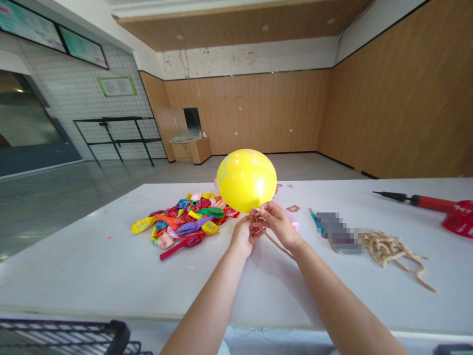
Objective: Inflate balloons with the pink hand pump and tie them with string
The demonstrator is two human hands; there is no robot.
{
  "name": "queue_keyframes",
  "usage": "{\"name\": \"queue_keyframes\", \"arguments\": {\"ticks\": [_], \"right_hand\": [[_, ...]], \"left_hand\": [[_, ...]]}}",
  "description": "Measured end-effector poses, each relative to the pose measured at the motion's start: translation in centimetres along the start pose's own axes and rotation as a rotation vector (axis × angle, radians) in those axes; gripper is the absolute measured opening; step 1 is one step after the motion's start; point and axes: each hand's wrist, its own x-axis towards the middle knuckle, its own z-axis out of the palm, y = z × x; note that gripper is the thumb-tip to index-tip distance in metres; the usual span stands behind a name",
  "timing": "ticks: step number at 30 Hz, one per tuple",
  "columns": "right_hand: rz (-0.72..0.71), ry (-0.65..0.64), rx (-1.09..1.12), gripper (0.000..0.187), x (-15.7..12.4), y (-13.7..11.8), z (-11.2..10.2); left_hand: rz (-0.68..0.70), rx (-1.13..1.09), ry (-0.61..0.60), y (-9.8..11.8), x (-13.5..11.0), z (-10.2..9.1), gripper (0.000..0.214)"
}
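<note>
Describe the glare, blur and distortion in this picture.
Head view: a glare spot shines on the yellow balloon; a patch on the white table beside the string pile is pixelated; the wide lens bows the table edge.

A long white table (92, 266) carries a heap of limp, many-coloured rubber balloons (185, 222) on the left. A tangle of tan strings (391, 249) lies to the right, and a red hand pump with a black nozzle (424, 201) lies beyond it. Small red paper scraps (293, 208) lie between.
</note>
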Motion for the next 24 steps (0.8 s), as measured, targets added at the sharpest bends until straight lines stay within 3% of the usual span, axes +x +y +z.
{"name": "queue_keyframes", "arguments": {"ticks": [5, 8, 15, 24], "right_hand": [[0.011, 0.002, -0.001, 0.039, 0.2, 0.1, -0.3], [-0.041, 0.061, 0.061, 0.038, 0.3, 0.0, -0.5], [-0.110, 0.192, 0.208, 0.035, 0.6, 0.0, -0.9], [-0.174, 0.132, 0.066, 0.032, 0.6, 0.0, -0.8]], "left_hand": [[0.021, -0.027, -0.018, 0.0, 0.3, -0.2, 0.014], [0.099, 0.065, -0.012, -0.1, 0.4, -0.3, 0.019], [0.465, 0.562, -0.038, -0.3, 0.6, -0.5, 0.023], [0.899, 1.239, -0.157, 0.5, 0.5, -1.1, 0.023]]}}
